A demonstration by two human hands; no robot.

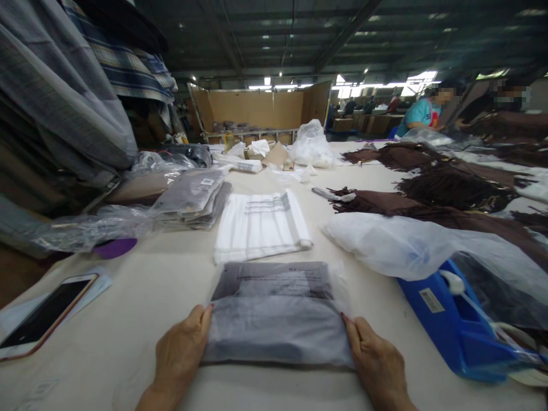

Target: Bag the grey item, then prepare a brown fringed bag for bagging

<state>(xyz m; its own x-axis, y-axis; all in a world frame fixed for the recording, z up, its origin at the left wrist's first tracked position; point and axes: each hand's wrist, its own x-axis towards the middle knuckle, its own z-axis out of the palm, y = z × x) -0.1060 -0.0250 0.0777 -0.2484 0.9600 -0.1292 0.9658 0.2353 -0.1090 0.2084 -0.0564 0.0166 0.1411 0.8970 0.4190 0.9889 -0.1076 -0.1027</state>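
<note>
Low over the near part of the table, a clear plastic bag [278, 331] with dark grey-brown folded cloth inside is held by its two sides. My left hand [180, 342] pinches the left edge between thumb and fingers. At the right edge, my right hand [377, 357] grips the bag the same way. Small dark print shows near the bag's far edge. Just beyond it lies a folded white cloth [261, 225] with grey stripes. To the left of that cloth is a stack of bagged grey garments [188, 194].
A phone [47, 314] lies at the left on paper. On the right stands a blue tape dispenser [454, 325], partly under a translucent plastic bag [398, 240]. Dark brown fringed garments [449, 188] cover the right side. A person [422, 114] is farther back; clothes [64, 74] hang at left.
</note>
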